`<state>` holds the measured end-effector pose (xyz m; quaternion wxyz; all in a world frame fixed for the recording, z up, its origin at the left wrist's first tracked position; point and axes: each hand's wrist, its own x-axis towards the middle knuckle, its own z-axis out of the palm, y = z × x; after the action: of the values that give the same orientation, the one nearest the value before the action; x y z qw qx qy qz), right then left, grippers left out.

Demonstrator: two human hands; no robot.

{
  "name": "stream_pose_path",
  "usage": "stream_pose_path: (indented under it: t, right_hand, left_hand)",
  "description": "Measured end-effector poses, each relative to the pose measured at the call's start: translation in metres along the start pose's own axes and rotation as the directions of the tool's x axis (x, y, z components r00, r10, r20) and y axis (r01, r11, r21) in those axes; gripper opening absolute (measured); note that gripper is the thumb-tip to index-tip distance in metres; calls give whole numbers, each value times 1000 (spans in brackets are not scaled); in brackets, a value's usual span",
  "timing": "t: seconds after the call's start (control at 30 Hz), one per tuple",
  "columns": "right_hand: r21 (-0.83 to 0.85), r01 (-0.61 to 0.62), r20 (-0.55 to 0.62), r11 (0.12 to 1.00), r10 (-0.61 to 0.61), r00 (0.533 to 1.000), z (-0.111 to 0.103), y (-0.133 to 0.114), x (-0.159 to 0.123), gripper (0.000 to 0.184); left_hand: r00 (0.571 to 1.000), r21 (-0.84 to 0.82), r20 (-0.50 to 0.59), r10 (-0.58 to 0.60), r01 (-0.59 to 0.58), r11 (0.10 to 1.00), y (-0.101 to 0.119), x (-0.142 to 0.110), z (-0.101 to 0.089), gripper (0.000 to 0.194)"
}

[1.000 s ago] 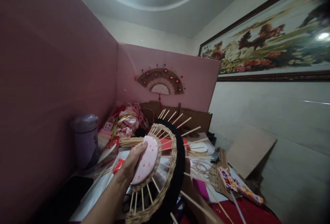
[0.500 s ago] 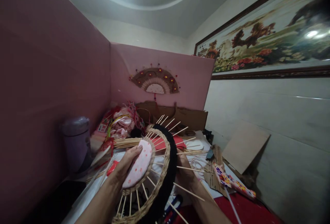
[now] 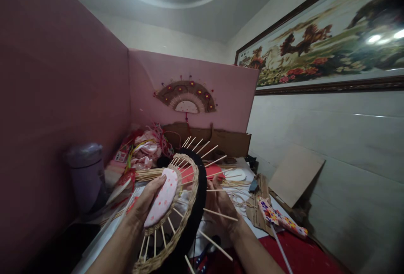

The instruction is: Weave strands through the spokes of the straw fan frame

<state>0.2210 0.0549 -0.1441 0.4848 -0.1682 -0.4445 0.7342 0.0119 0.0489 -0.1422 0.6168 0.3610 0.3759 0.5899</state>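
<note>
Right grip slid outward, part-open; left grip pinches woven fan.

A dim room. One pink panel lines the left, another the back, behind a partly red tabletop. On the pale, glossy right wall hangs a dark-framed horse picture, reflecting bright spots. The grey ceiling has a curved ridge.

Right wall: framed horse painting is hanging, glass reflecting lights
Left side: lilac lidded bottle is standing near the pink side panel
Back: pink back panel is standing upright
Lower right: tan board is leaning against the tiled wall
</note>
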Motion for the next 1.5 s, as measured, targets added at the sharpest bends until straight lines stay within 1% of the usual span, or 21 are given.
stream_pose_path:
  t: [0.07,0.1,0.17,0.23,0.3,0.37,0.47,0.6,0.67,0.77,0.87,0.93,0.97,1.1,1.2,1.33,1.4,1.5]
  right_hand:
    - [48,-115,28,992,114,993,-2,1,-2,31]
    - [67,-144,38,987,142,989,-4,1,-3,27]
    - [64,-135,27,989,133,991,-9,2,-2,22]
    - [22,-107,2,994,107,994,-14,4,0,19]
    - [-43,-95,-20,995,94,995,-17,6,3,20]
    - [-78,-100,-23,992,98,995,-20,8,5,26]
    - [-21,-123,-45,992,122,992,-21,6,6,31]
    - [73,-111,-101,991,118,988,-23,-1,5,33]
    - [60,-97,-144,993,105,984,-24,-4,5,30]
    - [6,-117,-204,993,116,972,-27,-6,6,22]
    - [-13,-135,-193,991,130,973,-31,-7,7,18]
    - [-10,-139,-189,990,135,973,-34,-9,8,20]
    - [-9,-140,-206,990,135,969,-36,-10,8,22]
    - [-58,-108,-326,992,84,942,-39,-14,9,29]
    - [-115,-64,-380,991,16,925,-40,-13,11,30]
    - [-128,25,-396,991,-74,915,-42,-12,12,30]
    - [-134,33,-387,990,-83,918,-41,-13,12,30]
    - [-157,22,-418,987,-86,904,-40,-18,11,32]
  left_hand:
    - [1000,-12,-12,-8,8,1000,-1,3,-4,33]
    - [1000,-11,-19,-3,3,1000,-2,4,-6,32]
    - [999,-11,-33,12,-12,1000,-2,5,-8,31]
    - [999,-29,-42,19,-20,999,0,3,-7,31]
    - [999,-62,-48,2,-5,998,3,1,-4,32]
    - [997,-92,-71,-17,11,996,6,-2,-1,32]
    - [993,-125,-114,-19,4,992,9,-4,3,31]
    - [993,-123,-118,23,-38,992,10,-3,2,32]
    - [992,-114,-112,54,-67,991,10,-3,1,33]
    - [990,-106,-108,85,-97,990,10,-2,0,35]
    - [990,-93,-124,68,-80,992,9,-1,-1,36]
    - [989,-75,-134,68,-79,994,10,-1,-3,36]
    - [988,-62,-131,76,-85,994,10,-1,-4,36]
    - [993,-8,-89,82,-83,997,16,-1,-8,37]
    - [994,24,-85,63,-61,998,21,-2,-10,36]
    - [990,54,-119,76,-70,996,22,-1,-14,36]
    - [987,62,-135,87,-79,995,22,0,-16,35]
    - [976,88,-173,134,-120,989,24,2,-18,31]
